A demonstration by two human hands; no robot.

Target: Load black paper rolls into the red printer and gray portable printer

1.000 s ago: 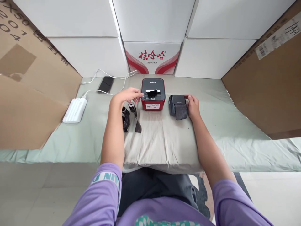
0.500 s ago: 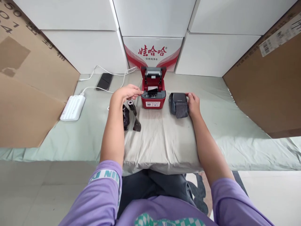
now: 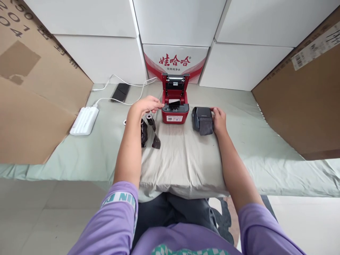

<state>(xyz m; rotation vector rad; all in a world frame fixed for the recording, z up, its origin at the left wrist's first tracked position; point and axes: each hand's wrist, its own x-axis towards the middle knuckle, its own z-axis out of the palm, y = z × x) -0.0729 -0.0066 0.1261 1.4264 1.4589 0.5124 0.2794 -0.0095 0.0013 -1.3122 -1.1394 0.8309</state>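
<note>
At the middle of the table stands a red label printer, its lid raised toward the back and a white roll showing inside. My left hand is at its front left corner, thumb and fingers closed together on the edge. To its right lies a dark grey portable printer with a strip of black paper hanging from its front. My right hand grips the right side of that printer with bent fingers. Beneath my left wrist are a small paper roll with a black strip and a black bundle, partly hidden.
A white power bank with a white cable lies at the left, near a dark phone. Cardboard boxes flank the table. White boxes are stacked behind.
The red printer's lid has swung a little farther back. My hands keep their places at the two printers. The whole view has shifted slightly.
</note>
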